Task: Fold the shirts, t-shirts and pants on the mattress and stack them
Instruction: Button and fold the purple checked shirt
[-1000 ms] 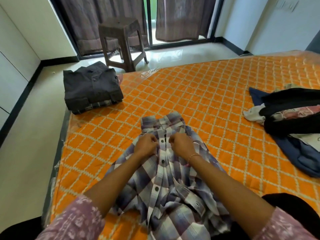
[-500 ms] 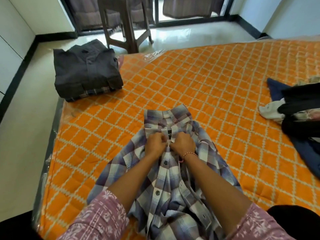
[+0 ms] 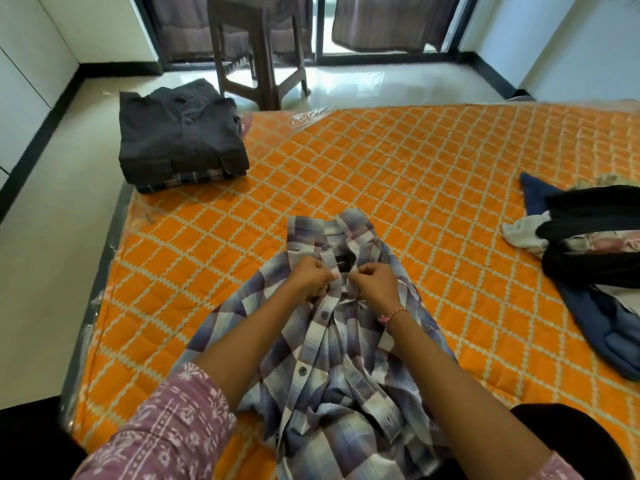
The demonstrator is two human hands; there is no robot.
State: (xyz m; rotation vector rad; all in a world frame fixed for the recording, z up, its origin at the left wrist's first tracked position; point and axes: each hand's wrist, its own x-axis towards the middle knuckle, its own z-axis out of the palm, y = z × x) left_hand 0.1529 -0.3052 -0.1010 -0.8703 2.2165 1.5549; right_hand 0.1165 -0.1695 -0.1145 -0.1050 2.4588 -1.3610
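On mattress [image 3: 415, 174] | both hands' fingers pinch plaid shirt [image 3: 332, 358] placket | folded stack [image 3: 180, 140] far-left | unfolded pile [image 3: 595, 258] right

Left hand [image 3: 311, 277], right hand [image 3: 372, 284] curled, pinching (knuckles up).

Bare orange mattress [image 3: 398, 174] between folded stack [image 3: 180, 140] left and unfolded heap [image 3: 595, 251] right.

One text shows: a small black neck label [image 3: 341, 265] sewn inside the collar of the plaid shirt [image 3: 332, 358] on the near middle of the mattress. Only the white letters "LER" can be read; the rest is hidden.
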